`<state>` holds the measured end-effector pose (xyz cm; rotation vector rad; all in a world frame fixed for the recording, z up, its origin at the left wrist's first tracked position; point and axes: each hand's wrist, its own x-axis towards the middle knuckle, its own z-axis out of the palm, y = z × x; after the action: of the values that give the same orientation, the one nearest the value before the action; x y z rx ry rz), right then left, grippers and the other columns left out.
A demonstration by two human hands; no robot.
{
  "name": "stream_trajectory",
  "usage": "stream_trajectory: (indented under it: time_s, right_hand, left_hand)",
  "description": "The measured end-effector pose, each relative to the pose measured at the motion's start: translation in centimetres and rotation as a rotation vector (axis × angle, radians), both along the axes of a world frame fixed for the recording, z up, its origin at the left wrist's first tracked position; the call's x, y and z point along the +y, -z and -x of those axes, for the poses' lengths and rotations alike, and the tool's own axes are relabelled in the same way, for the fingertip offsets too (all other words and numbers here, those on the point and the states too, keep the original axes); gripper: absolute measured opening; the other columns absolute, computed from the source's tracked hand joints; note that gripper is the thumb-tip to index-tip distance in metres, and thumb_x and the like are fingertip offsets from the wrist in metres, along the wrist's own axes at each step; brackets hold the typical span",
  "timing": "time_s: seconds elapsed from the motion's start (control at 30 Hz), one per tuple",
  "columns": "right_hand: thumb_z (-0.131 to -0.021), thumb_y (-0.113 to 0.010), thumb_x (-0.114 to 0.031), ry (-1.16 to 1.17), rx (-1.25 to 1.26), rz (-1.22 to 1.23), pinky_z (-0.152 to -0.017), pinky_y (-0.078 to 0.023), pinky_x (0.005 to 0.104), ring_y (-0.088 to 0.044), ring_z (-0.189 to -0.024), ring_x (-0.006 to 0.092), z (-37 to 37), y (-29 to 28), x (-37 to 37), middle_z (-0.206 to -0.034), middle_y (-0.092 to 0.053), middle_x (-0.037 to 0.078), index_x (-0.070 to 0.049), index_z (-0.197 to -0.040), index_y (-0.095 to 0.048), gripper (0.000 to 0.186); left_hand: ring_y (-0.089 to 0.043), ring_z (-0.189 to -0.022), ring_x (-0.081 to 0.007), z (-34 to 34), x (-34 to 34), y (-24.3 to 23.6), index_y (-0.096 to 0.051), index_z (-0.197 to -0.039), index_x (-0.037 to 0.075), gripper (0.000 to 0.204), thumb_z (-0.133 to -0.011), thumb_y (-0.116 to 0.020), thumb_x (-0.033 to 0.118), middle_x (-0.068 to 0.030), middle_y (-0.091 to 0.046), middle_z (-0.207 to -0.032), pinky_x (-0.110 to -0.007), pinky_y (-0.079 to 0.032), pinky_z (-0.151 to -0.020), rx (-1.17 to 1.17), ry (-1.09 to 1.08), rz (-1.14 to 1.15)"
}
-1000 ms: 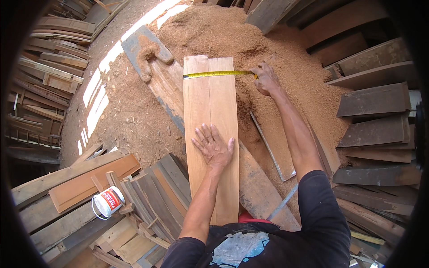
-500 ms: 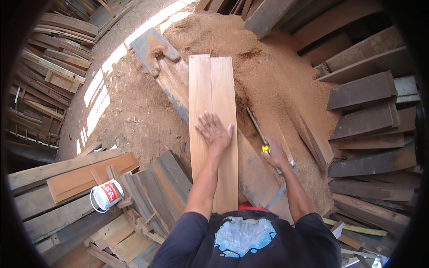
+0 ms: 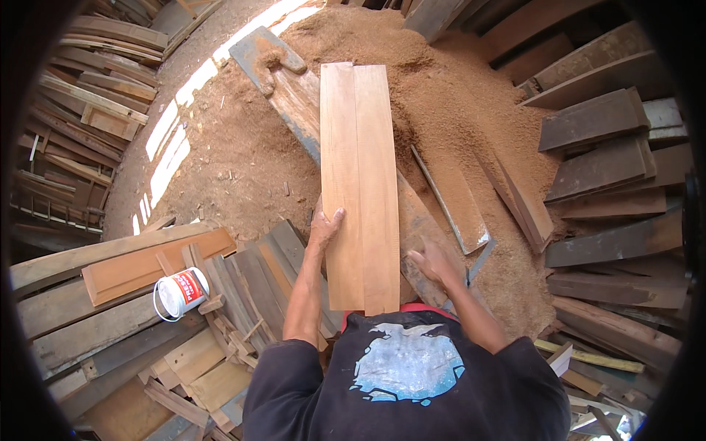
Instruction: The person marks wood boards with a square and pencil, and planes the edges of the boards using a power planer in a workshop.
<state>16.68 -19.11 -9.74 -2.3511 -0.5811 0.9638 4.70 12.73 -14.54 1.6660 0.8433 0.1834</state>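
Observation:
A long pale wooden panel (image 3: 359, 184), with a seam down its length, lies lengthwise in front of me, its near end at my waist. My left hand (image 3: 324, 226) grips the panel's left edge, thumb on top and fingers out of sight underneath. To the right of the panel, apart from its edge, is my right hand (image 3: 435, 264). It is slightly blurred; its thumb and finger stand apart, and nothing shows in it. Below the panel a worn, grey-edged plank (image 3: 294, 103) runs diagonally.
Sawdust (image 3: 463, 110) is heaped beyond and to the right. A narrow board (image 3: 456, 209) lies right of my right hand. Stacked dark planks (image 3: 596, 162) line the right side. At left, a white bucket (image 3: 174, 295) stands among timber offcuts (image 3: 209, 356).
My left hand has gone from flat on the panel to gripping its left edge. The panel has shifted toward me. My right hand has moved left, and the yellow object in it no longer shows.

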Motion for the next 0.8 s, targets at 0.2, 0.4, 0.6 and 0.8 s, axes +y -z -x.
stream_trajectory:
  time_s: [0.2, 0.4, 0.6, 0.8]
  right_hand:
    - [-0.084, -0.075, -0.022, 0.040, -0.038, -0.119, -0.091, -0.053, 0.0477, -0.068, -0.106, 0.0439, 0.6, 4.6, 7.7, -0.109, -0.069, 0.032, 0.010, -0.117, -0.065, 0.047]
    - [-0.085, -0.077, -0.017, 0.041, -0.030, -0.127, -0.090, -0.054, 0.0473, -0.068, -0.106, 0.0448, 0.7, 4.0, 7.7, -0.108, -0.070, 0.032, 0.011, -0.111, -0.067, 0.039]
    - [-0.081, -0.075, -0.015, 0.109, -0.020, -0.192, -0.088, -0.055, 0.0447, -0.072, -0.098, 0.0393, -0.8, 1.8, 10.2, -0.103, -0.073, 0.027, 0.005, -0.112, -0.071, 0.037]
    - [-0.086, -0.074, -0.024, 0.111, 0.028, -0.066, -0.096, -0.053, 0.0447, -0.067, -0.112, 0.0400, -2.1, 0.9, 11.1, -0.117, -0.069, 0.029, 0.004, -0.124, -0.066, 0.048]
  left_hand:
    - [-0.060, -0.125, -0.0287, 1.3, -2.1, 0.1, -0.032, -0.156, 0.004, 0.078, -0.092, -0.071, 0.025, -0.0199, -0.060, -0.137, -0.039, -0.047, -0.106, -0.038, -0.032, -0.028]
    - [-0.060, -0.127, -0.0306, 1.2, -2.1, -0.4, -0.027, -0.158, 0.004, 0.084, -0.092, -0.072, 0.029, -0.0221, -0.059, -0.138, -0.039, -0.047, -0.107, 0.004, -0.034, -0.002]
    - [-0.061, -0.127, -0.0334, -1.7, 0.8, 1.1, -0.026, -0.159, 0.003, 0.089, -0.090, -0.074, 0.032, -0.0258, -0.059, -0.139, -0.041, -0.048, -0.106, -0.010, 0.007, -0.030]
    - [-0.053, -0.132, -0.0417, -4.8, 3.8, -1.1, -0.017, -0.161, 0.006, 0.109, -0.081, -0.081, 0.043, -0.0292, -0.051, -0.144, -0.048, -0.044, -0.111, 0.233, 0.158, -0.085]
